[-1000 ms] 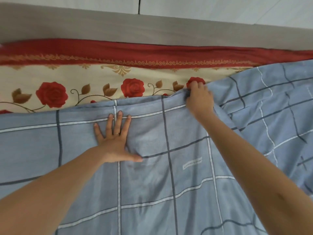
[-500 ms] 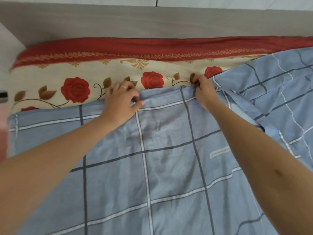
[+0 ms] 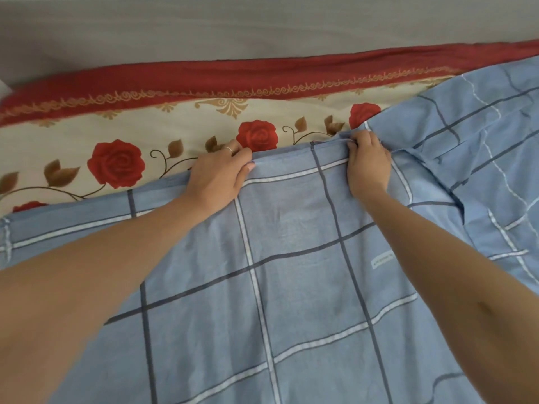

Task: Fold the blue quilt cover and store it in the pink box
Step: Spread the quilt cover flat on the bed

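The blue quilt cover [image 3: 291,258], checked with white and dark lines, lies spread over the bed and fills the lower part of the head view. Its far edge runs from the lower left up to the centre. My left hand [image 3: 217,179] grips that far edge, fingers curled over it, a ring on one finger. My right hand [image 3: 369,164] pinches the same edge a little to the right, where a second layer of the cover folds off toward the right. A small white label [image 3: 382,259] shows on the cover. The pink box is out of sight.
Under the cover lies a cream bedsheet with red roses [image 3: 116,163] and a red border [image 3: 233,80]. Beyond it runs a grey wooden bed frame [image 3: 262,30].
My left hand has gone from lying flat on the cover to gripping its far edge. My right hand keeps hold of the edge. The view has shifted left and closer.
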